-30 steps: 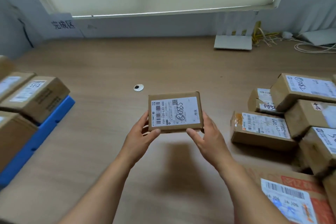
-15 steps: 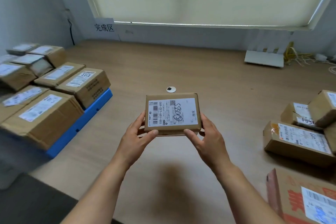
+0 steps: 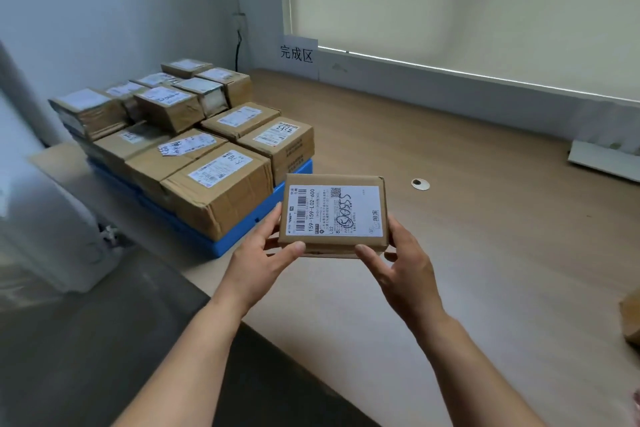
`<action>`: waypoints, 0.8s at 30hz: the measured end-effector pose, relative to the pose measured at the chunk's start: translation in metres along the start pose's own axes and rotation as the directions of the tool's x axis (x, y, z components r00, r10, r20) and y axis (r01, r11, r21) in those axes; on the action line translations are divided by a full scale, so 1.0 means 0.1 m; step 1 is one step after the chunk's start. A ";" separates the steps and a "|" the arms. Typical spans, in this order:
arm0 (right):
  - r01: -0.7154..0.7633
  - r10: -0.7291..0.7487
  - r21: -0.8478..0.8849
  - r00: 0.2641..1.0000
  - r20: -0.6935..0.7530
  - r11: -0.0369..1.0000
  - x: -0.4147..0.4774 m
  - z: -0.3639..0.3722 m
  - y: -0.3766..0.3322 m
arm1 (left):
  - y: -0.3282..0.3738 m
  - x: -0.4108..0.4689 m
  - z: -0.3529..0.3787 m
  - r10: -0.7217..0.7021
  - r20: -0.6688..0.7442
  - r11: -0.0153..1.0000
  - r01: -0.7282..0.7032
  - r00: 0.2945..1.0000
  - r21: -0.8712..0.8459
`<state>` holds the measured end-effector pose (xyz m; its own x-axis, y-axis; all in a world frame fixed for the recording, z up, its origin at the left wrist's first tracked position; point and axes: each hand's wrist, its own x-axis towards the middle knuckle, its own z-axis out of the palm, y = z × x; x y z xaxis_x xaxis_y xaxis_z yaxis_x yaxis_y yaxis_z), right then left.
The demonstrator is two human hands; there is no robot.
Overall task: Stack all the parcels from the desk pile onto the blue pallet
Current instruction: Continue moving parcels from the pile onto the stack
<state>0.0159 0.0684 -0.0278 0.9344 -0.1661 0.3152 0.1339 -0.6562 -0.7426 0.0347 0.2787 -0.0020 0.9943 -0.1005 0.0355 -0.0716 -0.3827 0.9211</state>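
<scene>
A small flat cardboard parcel [image 3: 334, 215] with a white shipping label facing up hangs in the air above the desk. My left hand [image 3: 265, 258] grips its left edge, thumb on the near side. My right hand [image 3: 401, 262] grips its right edge the same way. To the left of the parcel, the blue pallet [image 3: 221, 246] lies on the desk's left end. Several brown parcels [image 3: 218, 189] are stacked on it in rows, some in a second layer at the back. The desk pile is almost out of view, with only one box corner [image 3: 631, 319] showing at the right edge.
The wooden desk [image 3: 467, 204] stretches to the right, with a round cable grommet [image 3: 420, 184] behind the parcel. A white device [image 3: 604, 159] lies at the far right by the window sill. A white sign [image 3: 298, 54] hangs on the back wall. Dark floor lies below the desk's front edge.
The view has swung left: the pallet and its stacked parcels came fully into sight and the desk pile slid out to the right. Both hands kept their hold on the small parcel.
</scene>
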 end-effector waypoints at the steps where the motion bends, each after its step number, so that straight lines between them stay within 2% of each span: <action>1: 0.018 -0.018 -0.001 1.000 0.006 1.000 0.00 0.09 -0.08 | -0.05 -0.01 -0.11 -0.001 -0.010 1.000 0.001 1.000 -0.003; 11: 0.105 -0.107 0.081 0.994 0.016 0.991 0.01 0.99 -0.83 | -0.56 -0.04 -1.23 -0.010 -0.124 0.999 0.014 0.992 0.033; 24: 0.139 -0.145 0.104 0.988 0.050 0.985 0.76 1.84 -1.21 | -0.83 0.71 -1.96 -0.035 -0.202 0.999 0.038 0.979 0.009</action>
<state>0.1317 0.2703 -0.0228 0.9203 -0.0326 0.3898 0.2961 -0.5931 -0.7487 0.1270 0.4833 -0.0004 0.9916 0.1009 0.0805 -0.0344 -0.3949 0.9181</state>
